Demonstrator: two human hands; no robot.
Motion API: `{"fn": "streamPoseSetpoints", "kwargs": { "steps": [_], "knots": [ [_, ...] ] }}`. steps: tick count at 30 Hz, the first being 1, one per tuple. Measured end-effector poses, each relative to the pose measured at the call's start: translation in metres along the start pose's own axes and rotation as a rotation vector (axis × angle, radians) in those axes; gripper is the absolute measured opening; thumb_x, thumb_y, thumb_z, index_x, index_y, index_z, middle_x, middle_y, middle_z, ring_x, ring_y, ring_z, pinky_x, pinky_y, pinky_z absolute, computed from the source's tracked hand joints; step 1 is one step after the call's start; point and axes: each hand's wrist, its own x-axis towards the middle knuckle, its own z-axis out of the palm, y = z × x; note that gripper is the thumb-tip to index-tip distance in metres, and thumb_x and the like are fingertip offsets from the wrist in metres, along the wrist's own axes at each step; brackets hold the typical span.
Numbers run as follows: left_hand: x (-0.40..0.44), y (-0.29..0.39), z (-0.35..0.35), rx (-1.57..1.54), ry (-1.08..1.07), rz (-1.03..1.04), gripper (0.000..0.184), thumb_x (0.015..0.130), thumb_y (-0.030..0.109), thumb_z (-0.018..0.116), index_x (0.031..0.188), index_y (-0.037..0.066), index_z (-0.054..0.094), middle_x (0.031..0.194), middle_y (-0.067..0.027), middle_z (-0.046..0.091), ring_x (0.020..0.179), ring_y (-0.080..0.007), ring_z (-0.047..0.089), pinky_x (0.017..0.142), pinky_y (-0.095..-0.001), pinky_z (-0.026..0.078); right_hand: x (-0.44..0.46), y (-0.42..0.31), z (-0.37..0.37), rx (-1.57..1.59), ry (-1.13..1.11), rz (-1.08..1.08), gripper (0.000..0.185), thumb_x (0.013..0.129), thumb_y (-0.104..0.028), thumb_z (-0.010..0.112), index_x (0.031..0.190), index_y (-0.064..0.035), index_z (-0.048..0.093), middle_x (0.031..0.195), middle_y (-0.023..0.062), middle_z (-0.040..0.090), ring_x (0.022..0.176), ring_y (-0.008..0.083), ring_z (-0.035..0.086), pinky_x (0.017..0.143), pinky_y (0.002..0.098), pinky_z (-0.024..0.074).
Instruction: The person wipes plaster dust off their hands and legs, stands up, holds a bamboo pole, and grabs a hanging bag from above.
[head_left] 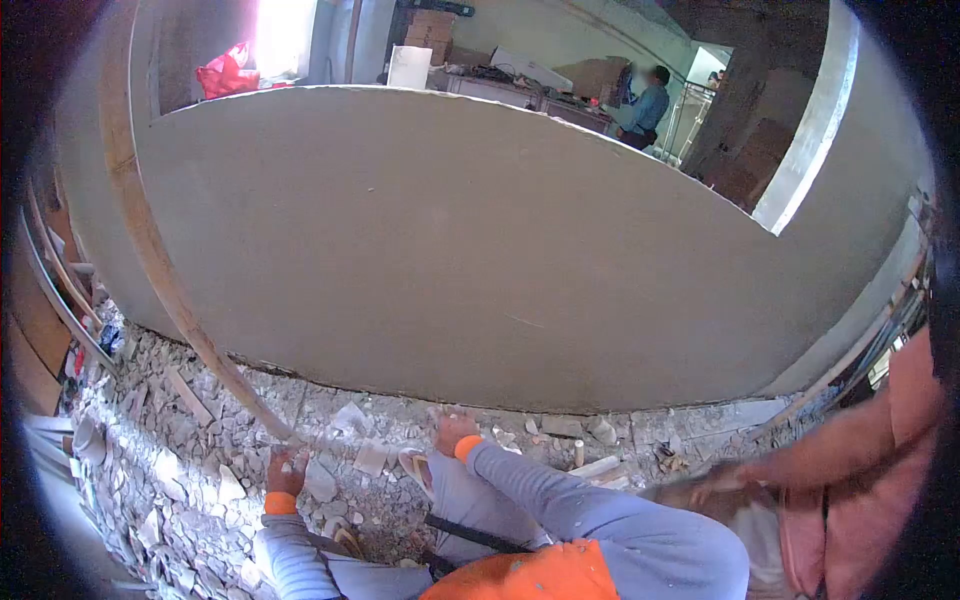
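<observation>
My left hand, below an orange cuff, is over the rubble beside the lower end of a long wooden pole. Its fingers look slightly apart, and I see nothing held in them. My right hand reaches past my bent knee, close to the foot of a smooth grey plastered wall. How its fingers are set is too small to make out, and no tool shows in it. Beneath both hands lies broken rubble, with a sandal partly visible between them.
At the right, a co-worker's blurred arm reaches low beside me. Beyond the wall, another person stands near a cluttered counter. A red bag sits by the bright window. Boards lean at the left.
</observation>
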Motion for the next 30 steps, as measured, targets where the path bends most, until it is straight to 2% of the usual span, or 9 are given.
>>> {"fn": "streamPoseSetpoints", "kwargs": {
  "steps": [6,8,14,17,23,24,27,30],
  "knots": [
    [0.001,-0.01,0.006,-0.063,-0.017,-0.051,0.03,0.075,0.03,0.07,0.1,0.015,0.066,0.102,-0.0161,0.062,0.102,-0.032,0.056,0.093,-0.038,0.04,0.003,0.003,0.015,-0.008,0.201,-0.03,0.061,0.086,-0.046,0.04,0.134,-0.0083,0.034,0.135,0.0178,0.038,0.123,0.0336,0.039,0.102,0.0511,0.0257],
    [0.0,-0.01,0.008,-0.162,-0.022,-0.108,0.03,0.075,0.029,0.07,0.1,0.015,0.066,0.103,-0.0159,0.062,0.102,-0.0317,0.056,0.091,-0.0377,0.041,-0.001,0.002,0.01,0.027,0.18,-0.031,0.06,0.086,-0.046,0.04,0.133,-0.0084,0.034,0.135,0.0175,0.038,0.123,0.0337,0.039,0.102,0.0515,0.0255],
    [0.0,-0.015,0.01,-0.041,0.001,-0.026,0.029,0.075,0.029,0.069,0.098,0.012,0.066,0.104,-0.0158,0.059,0.101,-0.0322,0.054,0.088,-0.0395,0.043,-0.006,0.0,0.001,0.06,0.169,-0.033,0.058,0.087,-0.044,0.04,0.131,-0.0079,0.037,0.134,0.0168,0.039,0.122,0.034,0.04,0.101,0.0526,0.0256],
    [0.001,0.014,-0.004,0.09,-0.014,-0.005,0.028,0.076,0.03,0.068,0.095,0.01,0.065,0.104,-0.0163,0.058,0.1,-0.0333,0.053,0.087,-0.0401,0.043,-0.004,0.001,0.002,0.009,0.129,-0.036,0.057,0.087,-0.044,0.04,0.131,-0.0079,0.038,0.134,0.0171,0.039,0.122,0.0341,0.04,0.101,0.0532,0.0253],
    [0.007,0.007,-0.006,0.055,-0.174,-0.083,0.028,0.077,0.029,0.066,0.097,0.009,0.064,0.104,-0.0171,0.059,0.104,-0.0345,0.052,0.092,-0.0401,0.041,0.0,0.003,0.014,0.045,0.217,-0.044,0.058,0.087,-0.045,0.039,0.131,-0.0072,0.038,0.132,0.0173,0.042,0.122,0.0337,0.04,0.1,0.0537,0.025],
    [0.007,0.009,-0.006,0.07,-0.165,-0.096,0.028,0.077,0.029,0.066,0.097,0.009,0.064,0.103,-0.017,0.059,0.104,-0.0343,0.052,0.092,-0.0399,0.041,-0.003,0.001,0.01,0.057,0.24,-0.042,0.059,0.087,-0.046,0.039,0.131,-0.007,0.038,0.132,0.0172,0.042,0.122,0.0336,0.04,0.1,0.0536,0.0251],
    [0.004,0.01,-0.005,0.084,-0.128,-0.081,0.028,0.077,0.029,0.066,0.097,0.01,0.065,0.103,-0.0166,0.06,0.104,-0.0333,0.052,0.095,-0.0394,0.039,-0.009,0.0,-0.006,0.048,0.086,-0.045,0.061,0.088,-0.048,0.037,0.133,-0.0063,0.035,0.134,0.0171,0.04,0.123,0.0338,0.039,0.101,0.054,0.0252],
    [0.004,0.004,-0.001,0.067,-0.08,-0.008,0.028,0.076,0.029,0.067,0.097,0.011,0.065,0.103,-0.0159,0.06,0.103,-0.0322,0.053,0.097,-0.0393,0.037,-0.001,0.001,0.007,0.031,0.145,-0.029,0.063,0.088,-0.049,0.036,0.134,-0.0058,0.033,0.136,0.0168,0.037,0.123,0.0338,0.039,0.101,0.0541,0.0243]
  ]
}}
